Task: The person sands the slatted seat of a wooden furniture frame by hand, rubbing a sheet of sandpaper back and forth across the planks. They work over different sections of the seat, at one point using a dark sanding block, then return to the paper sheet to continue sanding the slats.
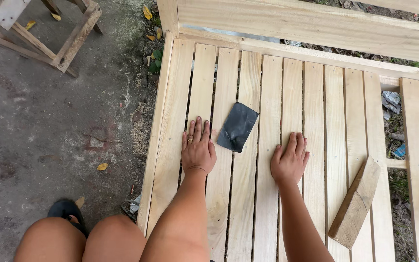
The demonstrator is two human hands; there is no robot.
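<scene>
A slatted seat of pale bare wood (pixel 316 111) fills the middle of the view. My left hand (pixel 198 148) lies flat on the slats near the left edge, fingers together, a ring on one finger. A dark grey sheet of sandpaper (pixel 237 126) rests on the slats just right of its fingertips, not held. My right hand (pixel 290 160) lies flat, palm down, on the slats further right, holding nothing. A loose wooden block (pixel 356 203) lies tilted on the slats to the right of that hand.
A wooden back rail (pixel 311 24) runs across the top. Concrete ground with sawdust and leaves (pixel 49 126) lies to the left, with another wooden frame (pixel 69 39) at the top left. My knees (pixel 81 240) and a black sandal (pixel 65 210) show at the bottom left.
</scene>
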